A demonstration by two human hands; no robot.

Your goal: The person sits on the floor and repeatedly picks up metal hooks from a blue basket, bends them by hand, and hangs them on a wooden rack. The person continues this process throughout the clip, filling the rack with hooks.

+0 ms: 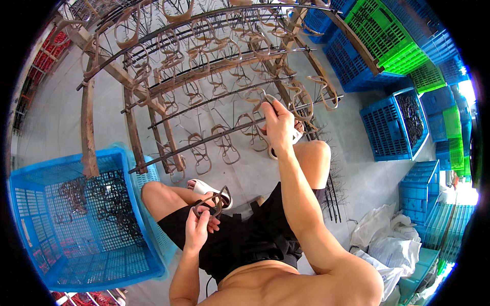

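The left hand [198,228] holds one dark glasses frame [219,204] in front of the rack [88,122]. The right hand [279,123] pinches one brown frame [256,99] at the rack. One big blue basket [138,266] sits left of the rack.

Rack [88,127] ahead, basket [148,229] left

On my feed, eyeglass frames [178,18] hang along the rack. Heaped pieces [115,204] lie in the basket. Stacked crates [367,35] stand ahead to my right; sacks [393,255] lie nearer on that side.
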